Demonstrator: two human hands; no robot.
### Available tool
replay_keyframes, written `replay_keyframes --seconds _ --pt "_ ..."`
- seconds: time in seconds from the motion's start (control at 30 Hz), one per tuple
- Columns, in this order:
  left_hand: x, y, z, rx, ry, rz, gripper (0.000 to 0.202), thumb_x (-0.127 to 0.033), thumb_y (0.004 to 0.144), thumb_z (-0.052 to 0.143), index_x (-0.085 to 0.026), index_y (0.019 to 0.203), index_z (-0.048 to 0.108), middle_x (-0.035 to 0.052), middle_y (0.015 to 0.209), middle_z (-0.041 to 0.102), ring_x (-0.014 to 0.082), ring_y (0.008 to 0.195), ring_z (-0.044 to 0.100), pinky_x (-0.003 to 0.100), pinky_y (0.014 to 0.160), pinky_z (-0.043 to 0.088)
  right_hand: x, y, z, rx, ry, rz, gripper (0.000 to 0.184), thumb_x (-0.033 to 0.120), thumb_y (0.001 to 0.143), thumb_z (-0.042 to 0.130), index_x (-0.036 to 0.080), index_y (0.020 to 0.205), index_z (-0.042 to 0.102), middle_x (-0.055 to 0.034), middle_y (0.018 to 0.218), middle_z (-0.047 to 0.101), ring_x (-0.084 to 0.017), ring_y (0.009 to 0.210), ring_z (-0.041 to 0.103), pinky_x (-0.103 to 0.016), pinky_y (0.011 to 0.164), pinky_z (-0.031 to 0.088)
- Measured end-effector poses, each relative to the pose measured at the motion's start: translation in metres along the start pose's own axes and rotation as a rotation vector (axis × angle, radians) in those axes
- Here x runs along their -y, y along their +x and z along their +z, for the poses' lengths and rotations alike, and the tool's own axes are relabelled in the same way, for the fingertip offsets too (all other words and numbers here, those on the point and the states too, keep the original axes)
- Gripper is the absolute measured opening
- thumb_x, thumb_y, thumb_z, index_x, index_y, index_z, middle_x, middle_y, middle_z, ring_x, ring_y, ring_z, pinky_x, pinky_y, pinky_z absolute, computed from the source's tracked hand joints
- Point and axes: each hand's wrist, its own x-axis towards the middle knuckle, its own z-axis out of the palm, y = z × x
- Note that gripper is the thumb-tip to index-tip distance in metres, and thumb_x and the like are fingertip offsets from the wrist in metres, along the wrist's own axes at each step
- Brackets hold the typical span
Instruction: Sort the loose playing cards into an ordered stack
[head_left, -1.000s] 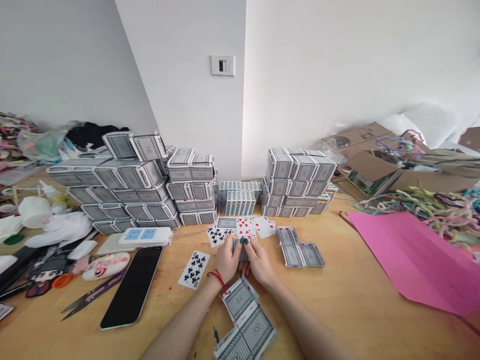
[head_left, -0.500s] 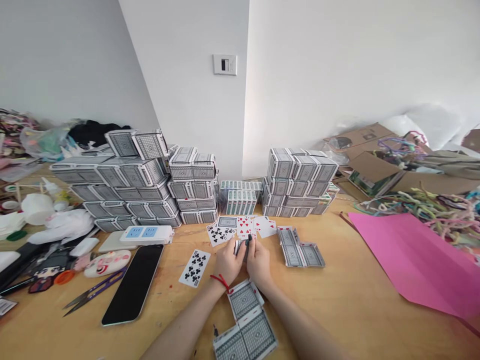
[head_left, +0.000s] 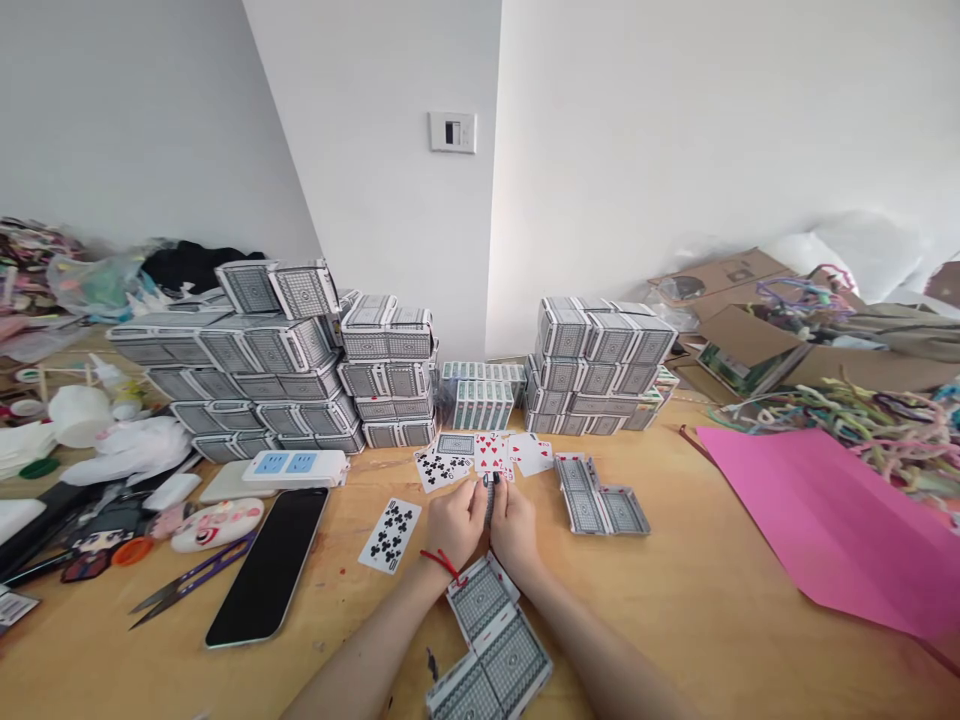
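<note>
Between my fingertips is a grey-backed playing card (head_left: 490, 505), mostly hidden by the fingers. My left hand (head_left: 454, 522), with a red string at the wrist, pinches its left side; my right hand (head_left: 514, 520) pinches its right. Just beyond them lie loose cards, among them a seven of hearts (head_left: 491, 453) and a face-down card (head_left: 455, 445). A ten of clubs (head_left: 390, 536) rests left of my left hand. Under my wrists sits a folded-card piece (head_left: 501, 640) of joined grey-backed cards. A smaller joined piece (head_left: 600, 497) is to the right.
Stacked card blocks (head_left: 255, 350) stand at the back left, more card blocks (head_left: 592, 360) at the back right, with card packs (head_left: 482, 400) between. A phone (head_left: 270, 565), scissors (head_left: 191, 580) and power strip (head_left: 296, 468) lie left. Pink paper (head_left: 825, 530) covers the right side.
My two hands have drawn slightly closer together, and the card between them now shows as a narrower strip. The joined piece under my wrists has shifted a little left at its far end.
</note>
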Motion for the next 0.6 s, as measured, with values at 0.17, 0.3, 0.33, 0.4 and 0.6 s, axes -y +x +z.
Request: replay_keyframes --seconds 0.17,0.3,0.33,0.4,0.6 --pt "-0.0013 0.0027 0.0003 0.008 -0.113 -0.072 0.035 -0.032 0.082 0.029 -0.019 0.055 0.045 0.0004 0.045 0.048 0.0112 0.041 0.044 0.022 0.043 0.027 0.0011 -0.0007 -0.0021 0.027 -0.050 -0.025 0.041 0.049 0.082 0.023 0.022 0.062 0.045 -0.0016 0.051 0.050 -0.015 0.043 0.043 -0.025 0.045 0.028" --pt "0.0019 0.0043 0.0012 0.020 -0.307 -0.195 0.041 -0.039 0.081 0.030 -0.018 0.048 0.041 -0.0012 0.041 0.045 0.0098 0.040 0.042 0.021 0.041 0.027 -0.0005 0.0017 -0.0014 0.052 0.051 0.030 0.044 0.051 0.082 0.021 0.021 0.059 0.043 -0.0023 0.053 0.052 -0.015 0.047 0.046 -0.024 0.045 0.032" --pt "0.0035 0.0041 0.0011 0.054 -0.377 -0.236 0.043 -0.042 0.081 0.030 -0.018 0.046 0.039 -0.0020 0.038 0.042 0.0095 0.039 0.041 0.020 0.040 0.027 -0.0014 0.0024 -0.0019 0.052 0.067 0.036 0.043 0.051 0.081 0.022 0.020 0.060 0.043 -0.0021 0.054 0.052 -0.015 0.047 0.046 -0.024 0.045 0.032" --pt "0.0066 0.0035 -0.0002 0.162 -0.522 -0.330 0.049 -0.048 0.080 0.025 -0.018 0.043 0.036 -0.0035 0.033 0.037 0.0088 0.034 0.038 0.020 0.036 0.027 -0.0036 0.0037 -0.0041 0.058 0.083 0.052 0.042 0.052 0.081 0.024 0.021 0.060 0.043 -0.0005 0.050 0.050 -0.014 0.044 0.044 -0.024 0.042 0.032" --pt "0.0054 0.0055 -0.0067 0.310 -0.518 -0.188 0.036 -0.045 0.075 0.039 -0.017 0.053 0.044 -0.0051 0.040 0.041 0.0082 0.038 0.039 0.020 0.040 0.028 -0.0065 0.0066 -0.0080 0.054 0.086 0.051 0.037 0.050 0.080 0.028 0.022 0.061 0.042 0.0027 0.044 0.044 -0.013 0.039 0.041 -0.024 0.041 0.030"
